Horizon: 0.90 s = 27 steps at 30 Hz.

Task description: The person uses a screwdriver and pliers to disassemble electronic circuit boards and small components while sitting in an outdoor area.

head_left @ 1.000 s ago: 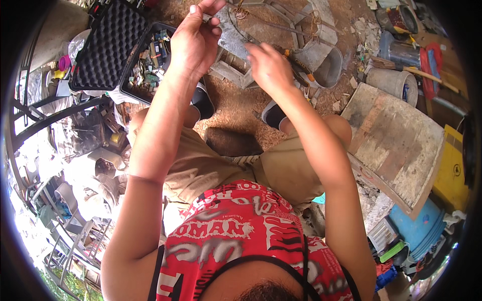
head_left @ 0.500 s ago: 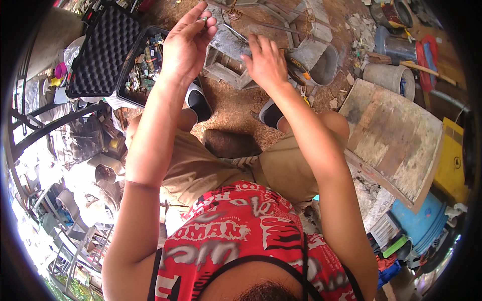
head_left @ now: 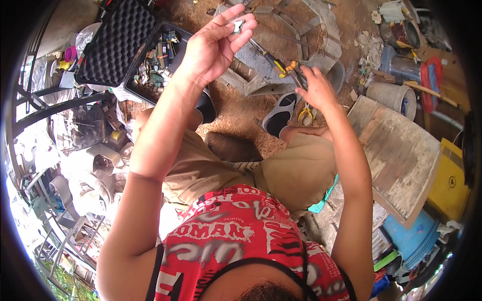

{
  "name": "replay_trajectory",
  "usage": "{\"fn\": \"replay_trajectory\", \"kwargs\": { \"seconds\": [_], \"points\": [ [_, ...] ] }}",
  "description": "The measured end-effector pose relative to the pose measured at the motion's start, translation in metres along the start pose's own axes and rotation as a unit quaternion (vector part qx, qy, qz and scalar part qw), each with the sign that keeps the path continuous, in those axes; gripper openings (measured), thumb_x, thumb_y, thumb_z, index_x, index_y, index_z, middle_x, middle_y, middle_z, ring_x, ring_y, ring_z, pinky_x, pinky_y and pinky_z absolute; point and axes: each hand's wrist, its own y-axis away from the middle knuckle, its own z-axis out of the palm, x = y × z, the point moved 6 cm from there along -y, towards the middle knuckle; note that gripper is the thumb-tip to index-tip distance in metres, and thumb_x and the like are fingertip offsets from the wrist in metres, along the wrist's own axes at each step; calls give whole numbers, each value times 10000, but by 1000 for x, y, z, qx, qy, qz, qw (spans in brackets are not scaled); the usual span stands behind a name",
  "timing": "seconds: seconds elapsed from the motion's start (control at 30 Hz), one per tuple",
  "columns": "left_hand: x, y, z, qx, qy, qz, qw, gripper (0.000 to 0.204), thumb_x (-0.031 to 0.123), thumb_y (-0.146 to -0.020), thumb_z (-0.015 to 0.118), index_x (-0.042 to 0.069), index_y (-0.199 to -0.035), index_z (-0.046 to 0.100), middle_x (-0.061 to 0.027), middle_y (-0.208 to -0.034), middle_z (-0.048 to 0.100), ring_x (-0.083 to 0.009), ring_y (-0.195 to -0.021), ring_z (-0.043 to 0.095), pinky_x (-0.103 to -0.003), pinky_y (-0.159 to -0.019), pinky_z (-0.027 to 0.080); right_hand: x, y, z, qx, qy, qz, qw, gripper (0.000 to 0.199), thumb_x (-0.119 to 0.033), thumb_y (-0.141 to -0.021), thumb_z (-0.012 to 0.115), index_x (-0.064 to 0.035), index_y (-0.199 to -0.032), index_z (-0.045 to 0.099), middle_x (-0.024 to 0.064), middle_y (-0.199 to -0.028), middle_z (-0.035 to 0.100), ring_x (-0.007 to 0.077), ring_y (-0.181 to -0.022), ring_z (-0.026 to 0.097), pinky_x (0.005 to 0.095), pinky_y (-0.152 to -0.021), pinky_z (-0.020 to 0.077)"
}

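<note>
My left hand (head_left: 216, 45), palm up, is closed on a small green circuit board (head_left: 238, 26) with a pale face, held between thumb and fingers. Lower and to the right, my right hand (head_left: 320, 89) has its thumb and fingers apart beside a black-and-orange hand tool (head_left: 297, 75), whose kind I cannot make out. Whether the fingertips touch that tool does not show clearly. A screwdriver (head_left: 275, 64) with a yellow-and-black handle lies left of it on a grey metal block (head_left: 258, 67). Yellow-handled pliers (head_left: 306, 116) are on the ground below my right hand.
An opened black case (head_left: 131, 93) with foam in its lid holds several circuit boards at the left. Around the work area curves a grey segmented frame (head_left: 329, 25). A worn wooden board (head_left: 396, 150), a grey bucket (head_left: 389, 98) and a blue tub (head_left: 414, 233) stand at the right.
My right hand has moved right and nearer to me, off the metal block, baring the screwdriver's handle. My left hand has shifted right and turned the circuit board into fuller view.
</note>
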Motion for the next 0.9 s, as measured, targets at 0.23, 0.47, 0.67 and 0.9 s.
{"fn": "replay_trajectory", "kwargs": {
  "seconds": [0.23,0.47,0.67,0.9],
  "points": [
    [-2,2,-6,-60,-48,24,997,332,0,-962,372,-43,-1286,431,-232,-1314,491,-270,-1200,534,-346,-1016,474,32,6,-32,119,-185,119,968,563,-267,-784,601,-13,-1267,462,225,-1042,597,341,-1004,600,431,-891,468],
    [-9,2,-9,-37,-103,51,993,288,50,-953,493,29,-1239,510,-123,-1229,595,-162,-1063,599,-269,-888,513,-64,56,-109,318,-122,-159,927,232,-138,-741,724,-38,-837,538,153,-858,594,331,-771,595,413,-691,483],
    [3,-1,-20,20,-220,148,964,258,74,-945,534,40,-1198,565,-75,-1125,656,-75,-877,578,-210,-750,453,-32,10,-84,315,-115,-82,938,394,-411,-872,625,-18,-855,596,158,-902,604,329,-800,597,407,-708,478],
    [19,-7,-41,110,-153,153,970,208,81,-955,514,60,-1149,584,-21,-956,662,-91,-728,586,-218,-644,474,9,-78,-30,220,-239,44,945,384,-414,-811,713,-40,-813,629,59,-648,587,175,-617,557,328,-607,451]
  ]
}}
